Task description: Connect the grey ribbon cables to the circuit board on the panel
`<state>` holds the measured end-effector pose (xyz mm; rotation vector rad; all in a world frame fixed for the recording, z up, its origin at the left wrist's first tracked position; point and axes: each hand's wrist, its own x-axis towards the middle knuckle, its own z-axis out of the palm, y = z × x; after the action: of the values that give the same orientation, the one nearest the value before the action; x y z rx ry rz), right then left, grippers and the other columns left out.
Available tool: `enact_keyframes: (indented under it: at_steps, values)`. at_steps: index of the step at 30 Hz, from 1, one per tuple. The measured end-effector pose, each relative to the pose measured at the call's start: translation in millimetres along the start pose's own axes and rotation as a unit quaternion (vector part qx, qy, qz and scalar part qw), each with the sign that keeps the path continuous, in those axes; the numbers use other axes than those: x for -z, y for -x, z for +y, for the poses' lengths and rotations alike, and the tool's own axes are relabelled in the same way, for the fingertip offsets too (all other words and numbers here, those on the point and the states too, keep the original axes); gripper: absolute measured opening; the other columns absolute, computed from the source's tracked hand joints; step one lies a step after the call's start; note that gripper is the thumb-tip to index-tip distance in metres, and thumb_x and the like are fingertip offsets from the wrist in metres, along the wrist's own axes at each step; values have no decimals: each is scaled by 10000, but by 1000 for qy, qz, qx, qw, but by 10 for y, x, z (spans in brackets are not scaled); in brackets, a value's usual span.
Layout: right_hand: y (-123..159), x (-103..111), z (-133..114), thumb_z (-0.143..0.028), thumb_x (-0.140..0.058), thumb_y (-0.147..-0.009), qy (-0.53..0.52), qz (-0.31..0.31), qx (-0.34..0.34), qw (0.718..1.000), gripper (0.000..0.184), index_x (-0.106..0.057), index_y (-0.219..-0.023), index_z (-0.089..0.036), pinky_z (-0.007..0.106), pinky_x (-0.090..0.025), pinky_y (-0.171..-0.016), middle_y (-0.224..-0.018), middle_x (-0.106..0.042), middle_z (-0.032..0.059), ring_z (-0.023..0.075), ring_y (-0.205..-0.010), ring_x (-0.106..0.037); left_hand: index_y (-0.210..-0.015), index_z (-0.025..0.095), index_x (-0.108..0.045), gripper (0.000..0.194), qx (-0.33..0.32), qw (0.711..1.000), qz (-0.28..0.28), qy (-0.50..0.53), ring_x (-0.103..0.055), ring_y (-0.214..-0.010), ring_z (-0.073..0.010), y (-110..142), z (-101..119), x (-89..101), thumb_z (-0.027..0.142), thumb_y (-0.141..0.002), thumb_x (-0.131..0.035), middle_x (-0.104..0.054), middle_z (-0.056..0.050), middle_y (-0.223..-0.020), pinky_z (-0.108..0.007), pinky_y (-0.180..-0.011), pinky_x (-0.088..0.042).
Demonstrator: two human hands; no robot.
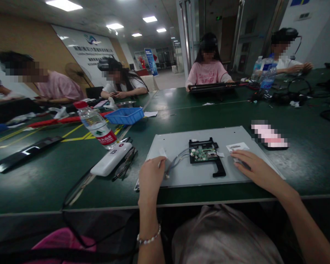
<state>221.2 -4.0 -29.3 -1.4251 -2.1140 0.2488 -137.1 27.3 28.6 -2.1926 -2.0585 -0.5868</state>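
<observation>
A flat grey panel (176, 141) lies on the table in front of me. On its middle sits a green circuit board (205, 154) in a black plastic bracket (219, 169), with thin grey cables (178, 157) running off to the left. My left hand (151, 172) is at the panel's left side, its fingers curled together beside a small whitish strip (162, 152). What they hold, if anything, is hidden. My right hand (249, 167) rests over the panel's right side with its fingers stretched out, touching near a white label (237, 147).
Left of the panel are a white power bank (111, 159), eyeglasses (125, 165), a water bottle (97, 126) and a blue tray (125, 116). A phone (269, 135) lies to the right. Several people sit around the table; one opposite holds a dark panel (211, 88).
</observation>
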Motion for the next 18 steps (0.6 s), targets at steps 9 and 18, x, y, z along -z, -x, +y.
enact_keyframes:
  at_steps: [9, 18]
  values:
    - [-3, 2, -6, -365, -429, -926, -12, -14, -10, 1000, 375, -570, -1244, -225, 466, -366, -1083, -1340, -531, 85, 249, -1257, -466, -979, 192, -683, 260, -105, 994, 39, -20, -633, -1030, -205, 227, 339, 37, 158, -884, -443, -714, -69, -1033, -382, -981, -398]
    - [-2, 14, -18, -357, -423, -928, -10, -19, -16, 1000, 378, -567, -1254, -228, 455, -358, -1088, -1354, -517, 81, 245, -1263, -455, -1052, 187, -626, 248, -91, 993, 73, 15, -619, -1009, -210, 259, 481, -78, 282, -935, -430, -693, -62, -1054, -404, -1011, -355]
